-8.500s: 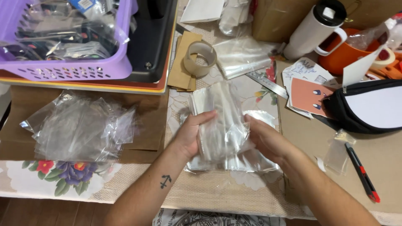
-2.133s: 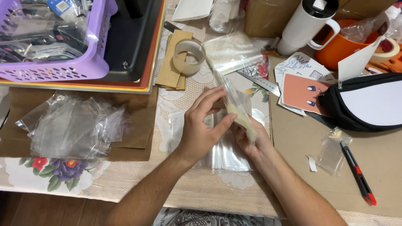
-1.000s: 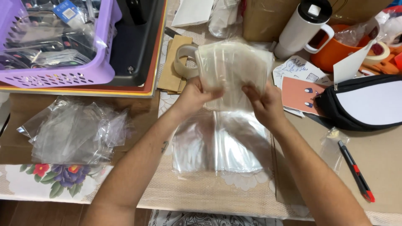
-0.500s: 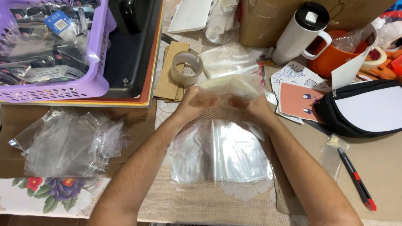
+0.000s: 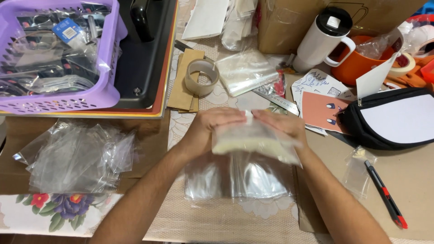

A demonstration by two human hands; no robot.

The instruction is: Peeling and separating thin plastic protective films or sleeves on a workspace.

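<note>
Biggest thing up and to the left of the hands is the purple plastic basket (image 5: 58, 97) stuffed with packaged bits, sitting in a black tray (image 5: 140, 72). Off to the right of the right hand there's a black and white zip pouch (image 5: 393, 119), and beyond that hand a white travel mug with a black lid (image 5: 323, 38) next to an orange cup (image 5: 357, 63). Left of the left hand lies a loose heap of clear plastic bags (image 5: 77, 156).

Both hands meet in the middle. The left hand (image 5: 210, 129) and right hand (image 5: 282, 126) are each closed over the top edge of a small clear plastic packet with something pale inside (image 5: 253, 140), fingers curled on top, fingertips nearly touching. Contents are blurry, so I can't tell what's in it. Right under the hands sits a flat stack of clear plastic sleeves (image 5: 237, 176).

Just past the left hand is a roll of brown tape (image 5: 201, 77), and down by the right forearm a red and black utility knife (image 5: 384, 194).
</note>
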